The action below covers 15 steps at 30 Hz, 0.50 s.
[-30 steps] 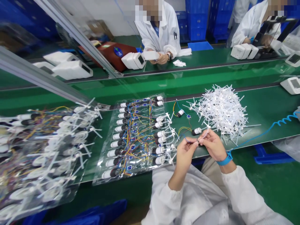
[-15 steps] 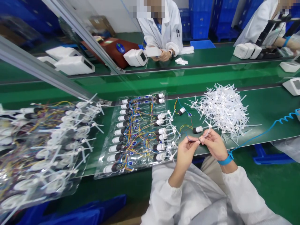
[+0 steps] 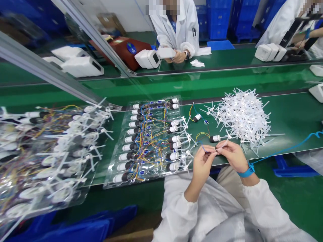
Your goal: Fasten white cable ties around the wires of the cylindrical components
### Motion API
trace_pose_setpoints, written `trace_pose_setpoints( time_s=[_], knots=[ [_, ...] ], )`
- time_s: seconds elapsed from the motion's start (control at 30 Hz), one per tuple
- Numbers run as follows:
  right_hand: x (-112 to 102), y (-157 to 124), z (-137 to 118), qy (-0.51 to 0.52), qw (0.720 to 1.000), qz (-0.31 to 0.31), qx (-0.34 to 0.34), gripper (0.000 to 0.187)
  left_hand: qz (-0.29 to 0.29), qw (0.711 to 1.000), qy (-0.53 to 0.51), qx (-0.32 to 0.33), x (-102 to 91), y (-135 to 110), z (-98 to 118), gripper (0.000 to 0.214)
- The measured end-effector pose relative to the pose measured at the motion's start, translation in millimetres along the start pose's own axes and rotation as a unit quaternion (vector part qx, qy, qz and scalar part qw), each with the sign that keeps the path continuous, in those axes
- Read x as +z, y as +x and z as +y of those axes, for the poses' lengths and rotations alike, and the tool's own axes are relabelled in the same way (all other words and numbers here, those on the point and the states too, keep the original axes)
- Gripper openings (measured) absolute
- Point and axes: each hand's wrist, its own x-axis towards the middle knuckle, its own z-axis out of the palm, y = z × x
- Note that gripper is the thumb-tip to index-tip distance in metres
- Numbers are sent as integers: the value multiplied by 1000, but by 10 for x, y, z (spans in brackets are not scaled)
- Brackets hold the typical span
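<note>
My left hand (image 3: 203, 163) and my right hand (image 3: 233, 155) meet fingertip to fingertip at the table's front edge. Between them they pinch a thin blue wire and a small white tube piece (image 3: 222, 144). The wire runs up to a small black-and-white cylinder part (image 3: 215, 138) lying on the green table just beyond my fingers. A second such part (image 3: 196, 117) with yellow and blue wires lies further back. A blue wrist strap (image 3: 246, 172) circles my right wrist.
A heap of white plastic tube pieces (image 3: 242, 114) lies right of the parts. A clear tray (image 3: 148, 141) of wired cylinders sits left of my hands, more trays (image 3: 50, 151) further left. A person in a white coat (image 3: 179, 30) works across the conveyor, beside white devices (image 3: 147, 58).
My hands stay pinched together on the wire and tube. The view has shifted slightly, so everything sits a little higher and to the right.
</note>
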Motion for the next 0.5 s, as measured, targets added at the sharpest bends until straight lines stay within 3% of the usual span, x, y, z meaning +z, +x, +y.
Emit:
trace_pose_setpoints(
  time_s=[0.23,0.5],
  knots=[
    [-37,2,13,-13,1000,-12,4,16,10,1000,7,-13,-7,8,-5,12],
    [-41,-5,-45,-47,999,-21,-14,16,-17,1000,18,-10,-50,28,40,15]
  ],
)
